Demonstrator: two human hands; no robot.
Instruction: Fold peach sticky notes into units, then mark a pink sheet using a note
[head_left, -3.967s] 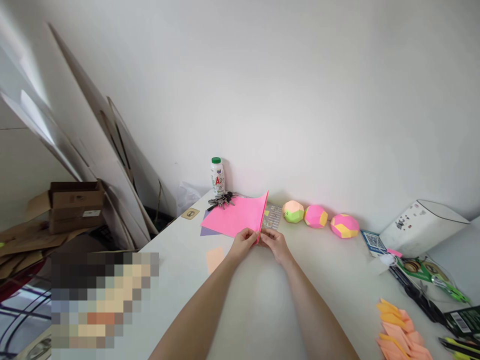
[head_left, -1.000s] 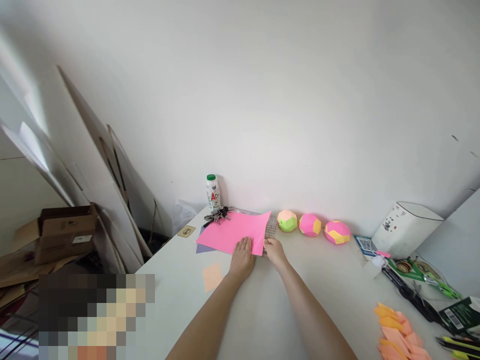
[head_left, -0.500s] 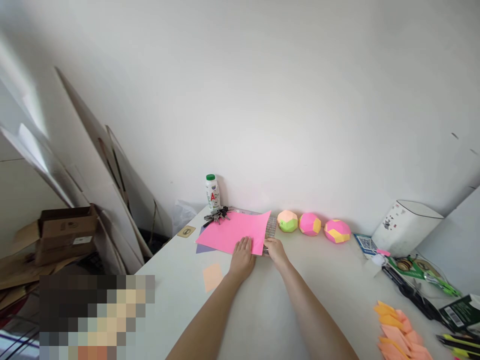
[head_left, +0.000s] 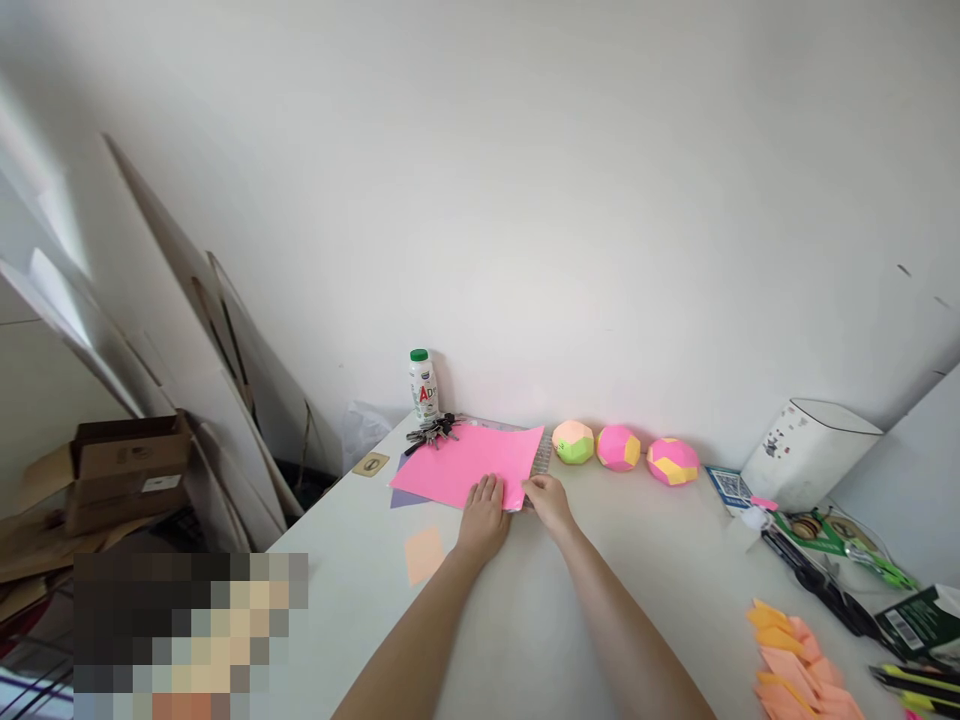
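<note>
One pink sheet [head_left: 450,465], in the head view, lies on the white table [head_left: 517,640] in front of the person, spreading away to the left of both hands. The left hand [head_left: 484,515] rests flat on its near edge, fingers extended and pressing from above, grasping nothing. The right hand [head_left: 549,500] is at the sheet's right edge, close to the near right corner, with thumb and fingers drawn together; the fingertips touch that edge, but whether they pinch the paper or only press along it cannot be told. The bulk of the sheet is thus beyond the left hand's fingers and to the left of the right hand's fingertips, its far right corner lifting slightly.

A clear patterned sheet [head_left: 543,456] shows from under the right edge, and a purple sheet [head_left: 406,498] shows at the lower left. Keys [head_left: 435,430] lie at the far left corner, just in front of an upright bottle [head_left: 424,388]. A peach slip [head_left: 424,556] lies near the left forearm. Beyond the right hand stand a green-and-peach ball [head_left: 573,443] and two pink-and-yellow balls [head_left: 619,448].
</note>
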